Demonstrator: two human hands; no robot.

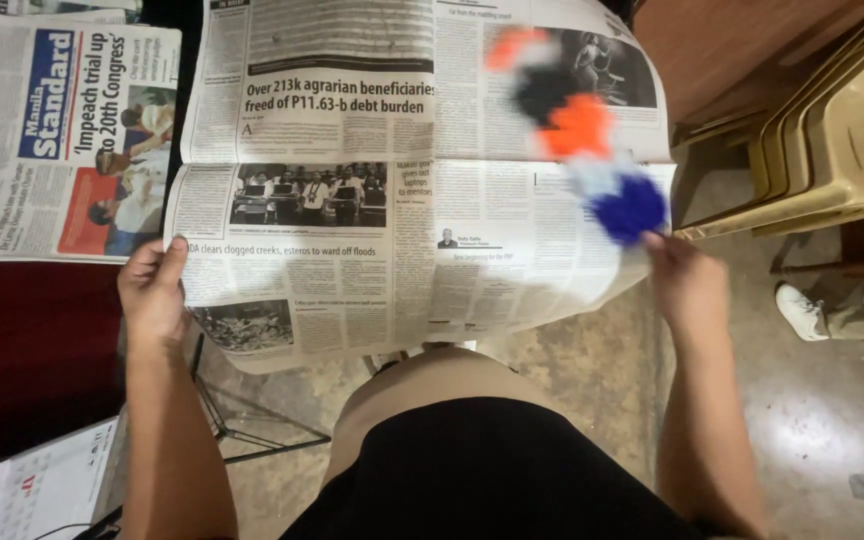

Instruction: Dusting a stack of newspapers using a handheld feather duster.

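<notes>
An open newspaper (372, 180) hangs spread in front of me, above my knee. My left hand (152, 290) grips its lower left edge with the thumb on the page. My right hand (687, 280) is at the paper's lower right edge and holds a stick-like thing with fluffy orange, black, white and blue tufts (592, 140), blurred by motion, lying across the right side of the page. I cannot tell whether the right hand also holds the paper.
A second newspaper (52, 130) lies on a dark red surface (22, 350) to the left. Stacked beige plastic chairs (832, 140) stand at the right. Another person's white shoe (802, 310) rests on the concrete floor (832, 430). A metal stand (242, 420) is below.
</notes>
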